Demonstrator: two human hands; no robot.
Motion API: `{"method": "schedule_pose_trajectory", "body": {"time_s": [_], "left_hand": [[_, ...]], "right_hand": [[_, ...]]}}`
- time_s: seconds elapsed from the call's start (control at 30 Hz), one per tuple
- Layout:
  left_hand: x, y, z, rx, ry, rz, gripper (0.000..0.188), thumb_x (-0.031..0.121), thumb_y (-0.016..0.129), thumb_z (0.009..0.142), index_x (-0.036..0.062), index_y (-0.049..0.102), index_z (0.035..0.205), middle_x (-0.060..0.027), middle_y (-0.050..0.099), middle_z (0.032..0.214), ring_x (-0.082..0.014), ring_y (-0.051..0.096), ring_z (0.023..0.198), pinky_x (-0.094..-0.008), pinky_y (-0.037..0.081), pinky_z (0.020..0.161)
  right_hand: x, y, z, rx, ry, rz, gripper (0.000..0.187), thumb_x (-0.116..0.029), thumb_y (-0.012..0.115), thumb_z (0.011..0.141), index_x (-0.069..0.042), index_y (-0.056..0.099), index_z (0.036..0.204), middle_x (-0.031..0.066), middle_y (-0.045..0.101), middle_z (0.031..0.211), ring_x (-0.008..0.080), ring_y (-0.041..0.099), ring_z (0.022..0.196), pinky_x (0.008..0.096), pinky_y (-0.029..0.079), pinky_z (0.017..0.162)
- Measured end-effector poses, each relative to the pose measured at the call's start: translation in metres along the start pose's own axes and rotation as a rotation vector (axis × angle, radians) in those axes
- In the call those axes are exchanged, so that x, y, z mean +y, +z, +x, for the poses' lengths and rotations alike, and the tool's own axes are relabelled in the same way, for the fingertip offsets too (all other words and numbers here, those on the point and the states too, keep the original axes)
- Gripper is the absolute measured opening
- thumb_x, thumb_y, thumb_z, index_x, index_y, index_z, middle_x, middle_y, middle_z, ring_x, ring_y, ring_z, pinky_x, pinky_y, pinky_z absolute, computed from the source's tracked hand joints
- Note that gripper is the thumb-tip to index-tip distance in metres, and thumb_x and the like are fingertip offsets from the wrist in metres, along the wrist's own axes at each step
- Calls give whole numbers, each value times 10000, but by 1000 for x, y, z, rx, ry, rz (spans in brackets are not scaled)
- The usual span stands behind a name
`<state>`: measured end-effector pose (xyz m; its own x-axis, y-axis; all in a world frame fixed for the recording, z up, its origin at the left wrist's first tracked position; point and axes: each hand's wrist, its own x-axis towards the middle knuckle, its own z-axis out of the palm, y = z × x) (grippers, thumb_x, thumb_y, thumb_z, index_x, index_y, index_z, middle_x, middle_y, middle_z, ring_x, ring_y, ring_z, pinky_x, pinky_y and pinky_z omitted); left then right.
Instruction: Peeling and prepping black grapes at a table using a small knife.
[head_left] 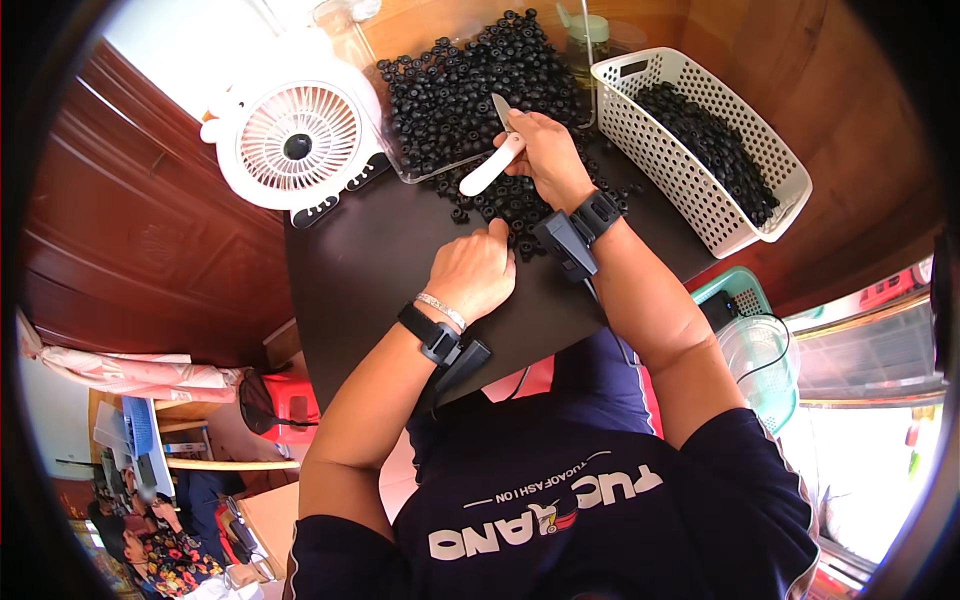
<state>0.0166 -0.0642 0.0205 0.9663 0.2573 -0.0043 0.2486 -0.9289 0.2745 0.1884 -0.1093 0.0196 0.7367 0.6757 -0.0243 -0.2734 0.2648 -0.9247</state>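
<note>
My right hand (552,160) is closed round a small knife (492,165) with a white handle. Its short blade points away from me, above many small round black parts with holes (470,90) that look like rubber. These parts fill a clear tray (408,178) at the far side of the table. More loose black parts (515,200) lie spilled in front of it, between my hands. My left hand (472,272) rests low over the dark table (370,270), closed, beside the spilled parts. Whatever its curled fingers hold is hidden.
A white fan (298,135) stands at the far left. On the right, a white perforated basket (700,160) holds more black parts. Behind the tray is a green-lidded jar (587,45). A green basket (750,290) sits lower right, and a red stool (290,400) lower left. Another person is at lower left.
</note>
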Motion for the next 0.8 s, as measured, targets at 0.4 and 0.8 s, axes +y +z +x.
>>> {"method": "schedule_pose_trajectory", "body": {"time_s": [0.4,0.8], "left_hand": [[-78,0,-4,331,-232,-1995,187,255,479,925,85,526,864,-7,512,697,-137,498,556,-248,371,487],[-69,6,-5,323,-198,-1879,357,309,412,939,27,531,1123,-28,592,815,-85,509,638,-213,370,552]], "right_hand": [[4,43,-39,-360,-53,-36,211,-218,490,952,-29,564,895,99,665,887,129,602,633,256,493,582],[15,63,-57,-432,41,60,236,-213,492,963,12,556,933,122,647,738,187,634,603,306,541,584]]}}
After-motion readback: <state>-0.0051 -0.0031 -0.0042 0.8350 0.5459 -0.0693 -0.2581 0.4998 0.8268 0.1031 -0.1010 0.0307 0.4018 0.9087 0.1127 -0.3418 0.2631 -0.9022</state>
